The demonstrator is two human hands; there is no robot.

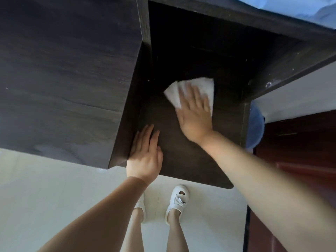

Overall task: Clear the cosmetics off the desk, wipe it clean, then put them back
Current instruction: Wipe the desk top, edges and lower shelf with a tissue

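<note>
A dark wooden desk surface (183, 160) lies below me, set lower than a dark cabinet block on its left. My right hand (193, 113) presses flat on a white cloth (198, 86) in the middle of the surface; the hand is blurred. The cloth sticks out beyond the fingertips, toward the shadowed back. Fingers together, my left hand (145, 153) rests flat on the desk's front left corner, against the cabinet side, holding nothing. No cosmetics show on the desk.
The tall dark cabinet top (63, 70) fills the left. A dark shelf board (283, 51) runs along the back right. A blue round object (257, 124) sits behind the desk's right edge, beside a reddish-brown door (300, 151). My white shoes (177, 200) stand on pale floor tiles.
</note>
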